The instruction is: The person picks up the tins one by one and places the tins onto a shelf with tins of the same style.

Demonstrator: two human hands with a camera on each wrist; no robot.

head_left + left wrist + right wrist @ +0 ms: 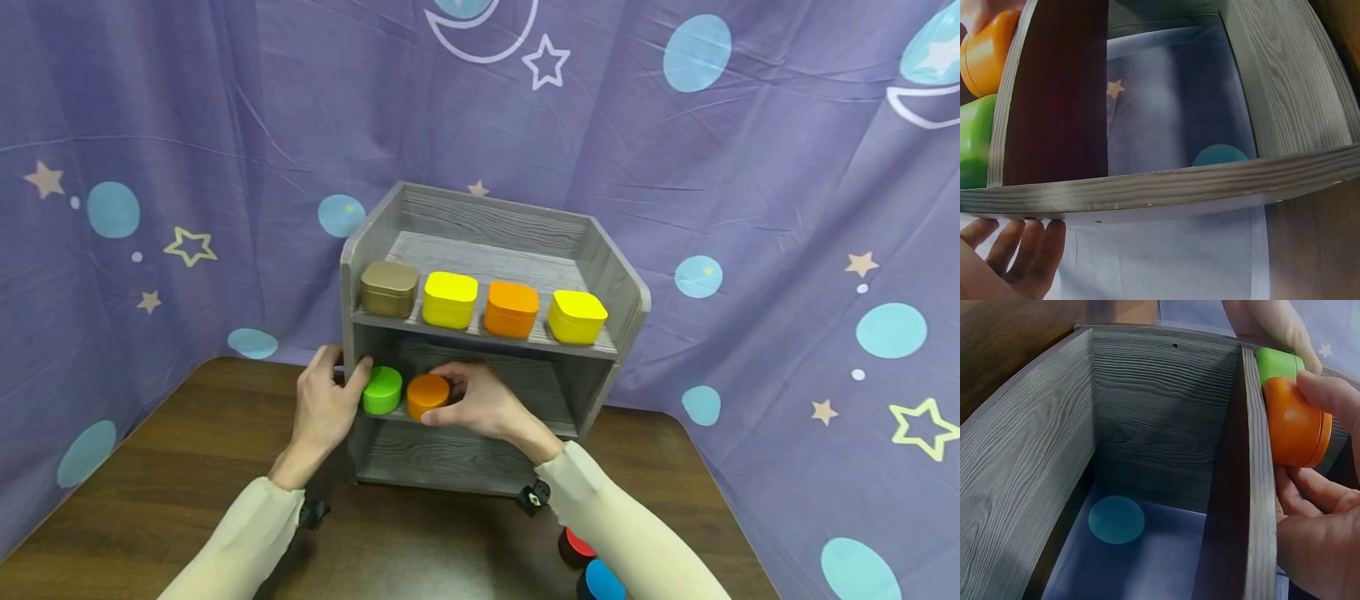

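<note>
My right hand pinches a round orange container between thumb and fingers, at the front of the grey wooden shelf unit's middle board. Just left of it stands a round green container on that same board. My left hand holds the unit's left side panel, thumb at the front edge beside the green container. In the left wrist view, the fingers press the panel's outer face; the thumb is hidden there. The right wrist view has the orange container resting against the board edge under the thumb.
Along the top board's front stand a brown-gold container, a yellow one, an orange one and another yellow one. Red and blue lidded containers sit on the wooden table, partly behind my right sleeve.
</note>
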